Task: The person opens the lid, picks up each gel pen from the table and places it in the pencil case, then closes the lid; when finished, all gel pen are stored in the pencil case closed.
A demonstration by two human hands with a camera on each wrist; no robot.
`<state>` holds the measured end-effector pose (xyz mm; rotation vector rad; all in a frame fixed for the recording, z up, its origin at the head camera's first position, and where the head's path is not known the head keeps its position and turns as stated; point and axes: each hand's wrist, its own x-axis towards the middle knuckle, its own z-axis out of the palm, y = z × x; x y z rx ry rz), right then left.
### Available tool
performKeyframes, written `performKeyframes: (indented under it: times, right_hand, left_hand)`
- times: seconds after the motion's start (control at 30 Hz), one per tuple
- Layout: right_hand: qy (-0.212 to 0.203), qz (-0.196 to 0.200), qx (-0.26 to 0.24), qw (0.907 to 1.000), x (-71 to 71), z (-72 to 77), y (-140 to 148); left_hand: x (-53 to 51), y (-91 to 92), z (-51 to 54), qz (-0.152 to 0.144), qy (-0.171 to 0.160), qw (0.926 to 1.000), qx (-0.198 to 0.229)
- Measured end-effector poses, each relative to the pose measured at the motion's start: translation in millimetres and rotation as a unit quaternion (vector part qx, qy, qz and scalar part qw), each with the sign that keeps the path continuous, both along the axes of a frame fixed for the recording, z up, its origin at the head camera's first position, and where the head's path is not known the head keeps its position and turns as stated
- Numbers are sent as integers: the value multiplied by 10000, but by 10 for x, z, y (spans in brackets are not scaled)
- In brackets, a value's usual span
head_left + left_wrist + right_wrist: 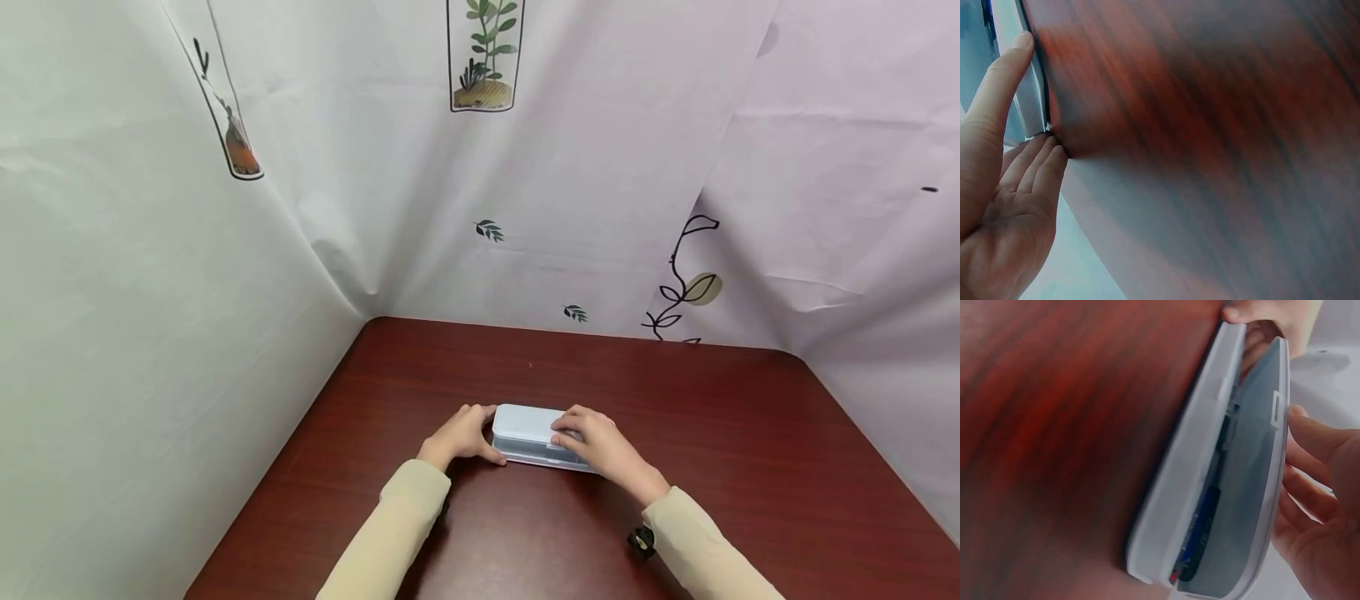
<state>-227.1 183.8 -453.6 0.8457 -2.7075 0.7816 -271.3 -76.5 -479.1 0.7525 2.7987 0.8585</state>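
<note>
A pale blue-white pencil case (528,422) lies on the table, its hinged lid (1254,481) tilted partly up from the base (1175,469). Through the gap, a blue pen (1200,522) and other dark items show inside. My left hand (463,433) holds the case's left end, thumb at the front and fingers round the back. In the left wrist view its thumb (997,87) lies along the case's edge. My right hand (597,440) rests on the lid's outer face, fingers and thumb touching it near the latch slot; it covers the case's right part in the head view.
The dark red wooden table (712,450) runs back to a white printed cloth (600,183), which hangs behind it and along both sides. A dark wrist device (641,542) sits at the right sleeve.
</note>
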Motion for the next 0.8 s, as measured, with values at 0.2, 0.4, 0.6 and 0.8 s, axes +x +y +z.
performKeyframes:
  times: [0.2, 0.4, 0.6, 0.8]
  right_hand:
    - [161, 100, 149, 9997, 38, -55, -20]
    - [70, 112, 206, 9997, 42, -115, -29]
    - [207, 15, 382, 9991, 56, -134, -40]
    - [497, -47, 589, 9970, 61, -99, -108]
  left_hand:
    - [-9, -9, -1, -19, 70, 10000, 37]
    - [1, 3, -15, -61, 64, 10000, 21]
    - [12, 10, -6, -45, -4, 10000, 82]
    - [7, -4, 19, -34, -29, 10000, 70]
